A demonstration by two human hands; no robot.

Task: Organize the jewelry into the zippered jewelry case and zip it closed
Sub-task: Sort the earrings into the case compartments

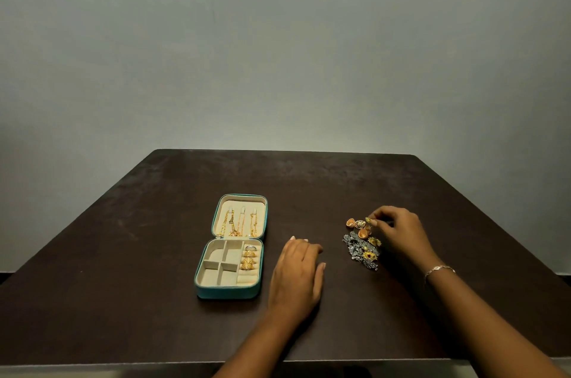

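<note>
The teal zippered jewelry case [227, 291] lies open on the dark table. Its lid holds three gold chains [236, 224]; its tray has beige compartments, with several gold rings [248, 260] in the right-hand roll. To the right lies a pile of loose jewelry [361, 246]: gold earrings on top, dark silver pieces below. My right hand [398, 230] reaches over the pile and pinches a small gold earring [368, 219] at its far edge. My left hand [298, 272] rests flat on the table, just right of the case, holding nothing.
The dark brown table [154, 254] ends at a near edge at the bottom of the view and at a grey wall behind. A thin bracelet [438, 270] sits on my right wrist.
</note>
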